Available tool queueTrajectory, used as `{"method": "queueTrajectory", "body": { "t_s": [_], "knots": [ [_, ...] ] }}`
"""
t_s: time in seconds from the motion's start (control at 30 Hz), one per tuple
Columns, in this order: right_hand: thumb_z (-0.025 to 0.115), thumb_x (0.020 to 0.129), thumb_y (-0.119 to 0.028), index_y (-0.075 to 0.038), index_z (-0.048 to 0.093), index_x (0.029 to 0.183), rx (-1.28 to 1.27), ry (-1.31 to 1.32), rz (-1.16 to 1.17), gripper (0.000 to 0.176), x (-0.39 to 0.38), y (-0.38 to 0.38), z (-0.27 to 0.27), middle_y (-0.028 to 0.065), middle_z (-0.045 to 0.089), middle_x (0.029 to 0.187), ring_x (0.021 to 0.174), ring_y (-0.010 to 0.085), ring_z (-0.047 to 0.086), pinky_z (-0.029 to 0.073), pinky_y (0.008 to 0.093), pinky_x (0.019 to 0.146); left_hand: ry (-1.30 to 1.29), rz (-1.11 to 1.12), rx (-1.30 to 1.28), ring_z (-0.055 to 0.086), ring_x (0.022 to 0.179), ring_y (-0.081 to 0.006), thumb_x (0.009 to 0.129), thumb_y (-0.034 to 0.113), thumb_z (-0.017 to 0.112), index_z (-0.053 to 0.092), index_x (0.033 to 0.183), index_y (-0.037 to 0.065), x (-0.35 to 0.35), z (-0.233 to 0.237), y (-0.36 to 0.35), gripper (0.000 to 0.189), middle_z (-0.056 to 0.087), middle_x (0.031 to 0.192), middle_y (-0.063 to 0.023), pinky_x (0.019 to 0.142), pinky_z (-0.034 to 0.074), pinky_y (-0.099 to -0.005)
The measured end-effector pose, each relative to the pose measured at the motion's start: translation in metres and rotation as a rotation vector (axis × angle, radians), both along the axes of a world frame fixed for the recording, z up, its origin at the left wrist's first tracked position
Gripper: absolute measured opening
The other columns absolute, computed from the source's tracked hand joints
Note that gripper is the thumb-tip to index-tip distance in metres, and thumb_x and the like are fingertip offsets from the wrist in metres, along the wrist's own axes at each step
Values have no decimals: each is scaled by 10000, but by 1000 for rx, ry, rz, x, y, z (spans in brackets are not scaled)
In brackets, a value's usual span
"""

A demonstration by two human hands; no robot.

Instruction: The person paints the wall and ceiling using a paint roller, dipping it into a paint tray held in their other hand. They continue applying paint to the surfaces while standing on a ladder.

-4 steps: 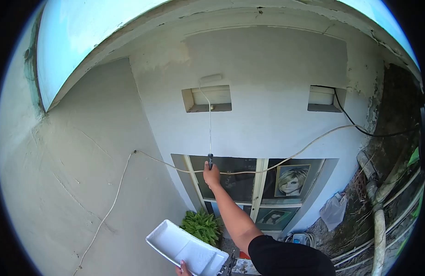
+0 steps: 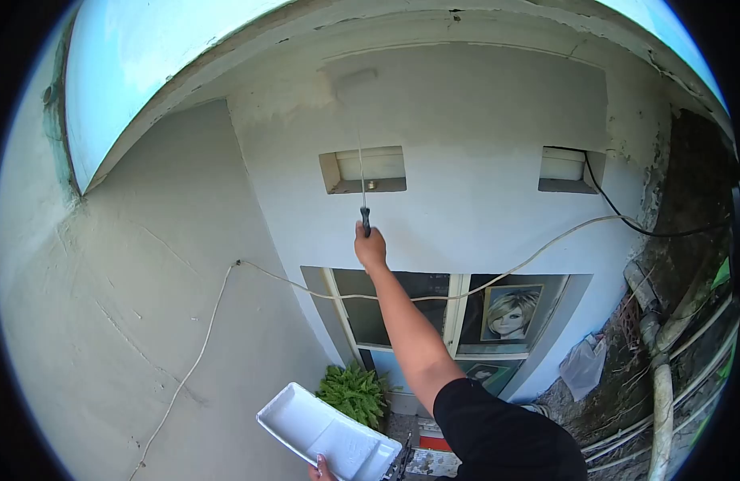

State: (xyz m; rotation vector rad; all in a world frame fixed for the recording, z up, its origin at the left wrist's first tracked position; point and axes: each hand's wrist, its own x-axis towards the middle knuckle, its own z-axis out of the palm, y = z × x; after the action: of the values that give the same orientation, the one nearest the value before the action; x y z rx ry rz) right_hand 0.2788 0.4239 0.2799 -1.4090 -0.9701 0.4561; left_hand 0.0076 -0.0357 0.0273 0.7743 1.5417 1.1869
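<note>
My right hand (image 2: 371,247) is wrapped round the dark handle of a long-framed paint roller (image 2: 356,78), arm stretched up and forward. The roller head is against the upper wall (image 2: 474,96), above the left small opening (image 2: 371,169), and looks blurred. At the bottom, my left hand (image 2: 322,469) grips the near edge of a white paint tray (image 2: 338,437), which is tilted and coated inside with white paint. Only some fingers of that hand show.
A pale cable (image 2: 306,294) hangs across the window (image 2: 454,309). A green plant (image 2: 354,394) is beside the tray. At the right are a black cable (image 2: 666,234), pipes (image 2: 661,409) and a plastic bag (image 2: 583,367). Overhead runs a curved roof edge (image 2: 250,48).
My right hand has moved up, carrying the roller from just above the small opening to higher on the wall. My left hand and the tray have hardly shifted.
</note>
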Motion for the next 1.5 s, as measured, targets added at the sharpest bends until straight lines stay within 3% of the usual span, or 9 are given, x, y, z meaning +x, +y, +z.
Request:
{"method": "queueTrajectory", "body": {
  "t_s": [0.13, 0.37, 0.5, 0.57, 0.63, 0.73, 0.93, 1.2, 1.5],
  "knots": [
    [510, 977, -488, 2, 587, 793, 93, -70, -25, 529, 12, 13, 57, 191, 624, 697, 669, 373, 627, 476, 465, 643, -27, 21, 38, 545, 1047, -273, 996, 559, 468, 528, 1301, -63, -11, -32, 9, 695, 602, 1184, -179, 908, 451, -416],
    [515, 952, -522, 3, 613, 923, -147, -81, -74, 535, 15, -79, -145, 281, 659, 934, 932, 464, 636, 490, 530, 799, 80, 84, -3, 551, 1053, -297, 994, 566, 462, 517, 1330, -70, -3, 8, 22, 721, 605, 1204, -199, 915, 448, -431],
    [521, 963, -490, 9, 597, 844, -23, -84, -39, 518, 30, -38, -70, 254, 650, 817, 835, 462, 629, 482, 518, 743, 17, 26, 41, 536, 1112, -307, 989, 580, 459, 501, 1351, -68, -6, -2, 27, 744, 584, 1247, -210, 958, 433, -428],
    [516, 994, -446, -48, 504, 754, 149, -20, 121, 464, 36, -3, -3, 48, 477, 544, 365, 167, 441, 387, 370, 380, 14, 13, 62, 530, 1133, -310, 988, 585, 457, 497, 1354, -68, -7, -9, 29, 750, 575, 1264, -214, 974, 427, -426],
    [515, 994, -431, -40, 512, 771, 84, 83, 240, 451, 35, -29, 63, 64, 491, 533, 375, 200, 478, 415, 383, 390, 91, -6, 41, 516, 1159, -305, 990, 568, 470, 501, 1348, -63, -11, -24, 25, 726, 556, 1298, -203, 1000, 417, -418],
    [510, 998, -404, -28, 517, 780, 163, -207, 46, 435, 46, -20, 22, 94, 527, 549, 398, 236, 535, 444, 379, 409, -78, -38, 23, 520, 1154, -296, 1000, 552, 463, 502, 1347, -57, -6, -21, 27, 702, 560, 1283, -187, 1002, 421, -413],
    [638, 951, -407, -73, 505, 768, -53, -97, 226, 403, 78, -243, -148, 5, 476, 514, 378, 129, 472, 382, 318, 374, -18, -278, 7, 541, 1095, -266, 1010, 546, 447, 478, 1371, -51, -3, -9, 45, 698, 593, 1208, -162, 950, 449, -407],
    [634, 971, -353, -81, 530, 778, -251, -88, 135, 349, 116, -491, -178, -27, 495, 574, 509, 71, 488, 375, 269, 466, -459, -374, 168, 626, 1022, -276, 997, 399, 554, 456, 1280, 20, 68, 17, 67, 483, 591, 1142, -163, 904, 521, -435],
    [526, 1027, -277, -45, 525, 951, -269, 262, 77, 245, 99, -587, -191, 27, 533, 633, 441, 115, 513, 412, 263, 391, -504, -591, 30, 601, 1028, -186, 1039, 256, 501, 495, 1295, -9, 144, 46, 33, 368, 612, 1140, -108, 931, 486, -355]
  ]
}}
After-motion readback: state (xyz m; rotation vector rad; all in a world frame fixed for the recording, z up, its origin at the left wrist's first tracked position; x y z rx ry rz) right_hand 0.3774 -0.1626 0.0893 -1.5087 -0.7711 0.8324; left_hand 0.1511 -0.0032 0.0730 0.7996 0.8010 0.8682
